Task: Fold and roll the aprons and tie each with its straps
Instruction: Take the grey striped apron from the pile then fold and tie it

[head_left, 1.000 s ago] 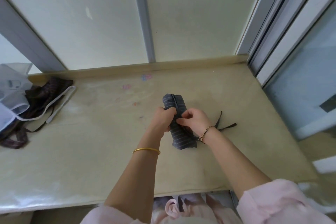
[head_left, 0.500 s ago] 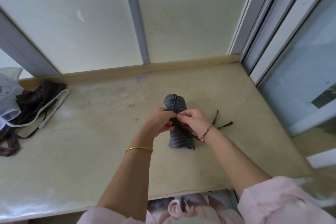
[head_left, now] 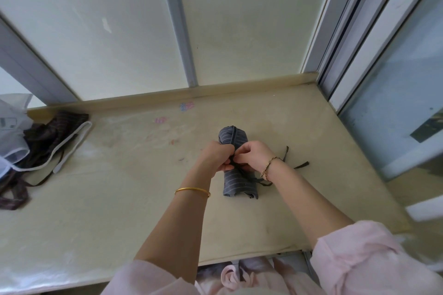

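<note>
A grey striped apron [head_left: 238, 182] lies rolled into a tight cylinder in the middle of the beige table [head_left: 107, 211]. Its long axis runs away from me. My left hand [head_left: 217, 157] and my right hand [head_left: 251, 154] meet over the roll's middle, both pinching the dark strap [head_left: 241, 170] that wraps it. Loose strap ends [head_left: 300, 165] trail off to the right on the table. The middle of the roll is hidden under my hands.
A heap of dark brown striped aprons with a white strap [head_left: 48, 141] lies at the left edge, beside a white mesh bag [head_left: 12, 136]. Frosted panels [head_left: 107, 38] wall the back, and a sliding window frame [head_left: 354, 38] closes the right side.
My hands have closed in together over the roll's middle and keep working the strap. The roll has stayed where it lay on the table.
</note>
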`<state>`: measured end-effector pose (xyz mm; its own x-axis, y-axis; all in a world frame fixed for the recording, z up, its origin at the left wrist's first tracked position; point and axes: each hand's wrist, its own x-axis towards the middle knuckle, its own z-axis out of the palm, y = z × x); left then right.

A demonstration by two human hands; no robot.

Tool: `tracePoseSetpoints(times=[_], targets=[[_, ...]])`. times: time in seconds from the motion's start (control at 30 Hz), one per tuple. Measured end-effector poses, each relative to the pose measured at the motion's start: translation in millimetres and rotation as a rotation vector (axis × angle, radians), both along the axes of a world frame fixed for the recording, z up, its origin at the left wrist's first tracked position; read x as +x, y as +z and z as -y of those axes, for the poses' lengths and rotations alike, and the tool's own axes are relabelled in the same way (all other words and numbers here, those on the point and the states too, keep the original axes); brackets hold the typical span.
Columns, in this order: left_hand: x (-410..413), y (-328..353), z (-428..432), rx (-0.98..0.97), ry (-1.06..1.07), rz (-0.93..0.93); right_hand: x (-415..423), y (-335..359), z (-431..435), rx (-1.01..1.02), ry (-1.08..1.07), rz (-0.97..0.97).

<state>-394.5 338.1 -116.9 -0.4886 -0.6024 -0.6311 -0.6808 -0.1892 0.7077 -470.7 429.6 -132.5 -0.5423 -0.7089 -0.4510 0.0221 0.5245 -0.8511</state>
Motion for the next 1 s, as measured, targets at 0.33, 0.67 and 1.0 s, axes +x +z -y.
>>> tracePoseSetpoints(times=[0.33, 0.67, 1.0], targets=[[-2, -2, -3, -0.294, -0.085, 0.082, -4, -8, -1, -0.068, -0.194, 0.292], [-9, 1, 0, -0.514, -0.302, 0.245, -11, -18, -5, -0.082, -0.156, 0.267], [25, -26, 31, 0.611, 0.255, -0.218, -16, -39, -10, 0.113, -0.162, 0.149]])
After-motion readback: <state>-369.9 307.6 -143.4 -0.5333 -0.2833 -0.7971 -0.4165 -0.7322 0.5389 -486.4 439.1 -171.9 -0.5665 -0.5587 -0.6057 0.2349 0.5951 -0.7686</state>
